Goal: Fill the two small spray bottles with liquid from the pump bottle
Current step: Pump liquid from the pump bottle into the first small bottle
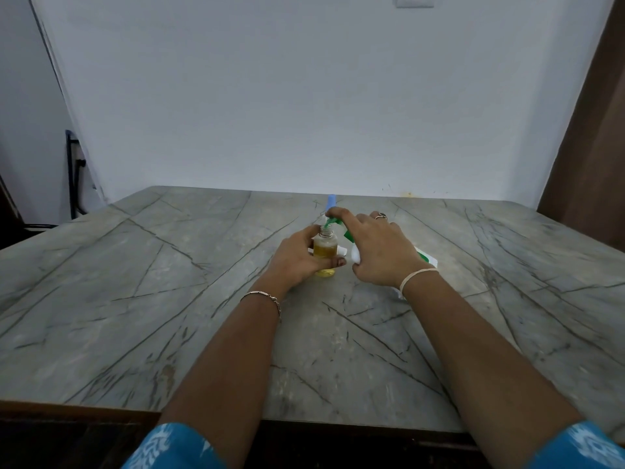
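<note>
A small clear spray bottle (325, 249) stands upright on the marble table (169, 282), its neck uncapped and yellow liquid inside. My left hand (297, 258) is wrapped around it. My right hand (378, 255) holds a white pump bottle with green markings (426, 258), tilted over so that its green nozzle (328, 223) points into the small bottle's mouth. A forefinger rests on the pump head. A blue and clear object (330, 200), perhaps the second spray bottle, stands just behind the hands and is mostly hidden.
A pale wall rises just beyond the table's far edge. A brown panel (595, 147) stands at the right, and a dark metal frame (74, 170) stands off the table's left side. The table's wooden front edge (67, 411) runs near my body.
</note>
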The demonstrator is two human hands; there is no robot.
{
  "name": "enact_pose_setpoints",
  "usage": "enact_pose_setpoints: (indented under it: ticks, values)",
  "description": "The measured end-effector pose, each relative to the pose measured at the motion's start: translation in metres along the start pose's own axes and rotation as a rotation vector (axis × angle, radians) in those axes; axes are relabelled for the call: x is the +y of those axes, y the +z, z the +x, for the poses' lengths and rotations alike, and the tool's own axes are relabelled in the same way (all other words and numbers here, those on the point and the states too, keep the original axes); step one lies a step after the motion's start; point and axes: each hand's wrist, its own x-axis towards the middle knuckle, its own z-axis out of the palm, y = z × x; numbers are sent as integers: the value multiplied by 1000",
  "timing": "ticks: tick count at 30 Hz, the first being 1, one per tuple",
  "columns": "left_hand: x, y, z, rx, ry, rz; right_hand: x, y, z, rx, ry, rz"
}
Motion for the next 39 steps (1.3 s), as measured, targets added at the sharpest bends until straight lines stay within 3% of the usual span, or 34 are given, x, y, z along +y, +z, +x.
enact_pose_setpoints:
  ticks: [14, 39]
  values:
    - [1, 2, -1, 12, -12, 40, -3, 3, -2, 89, -23, -157]
    - [3, 1, -1, 10, -54, 69, -8, -1, 0, 60, 35, -101]
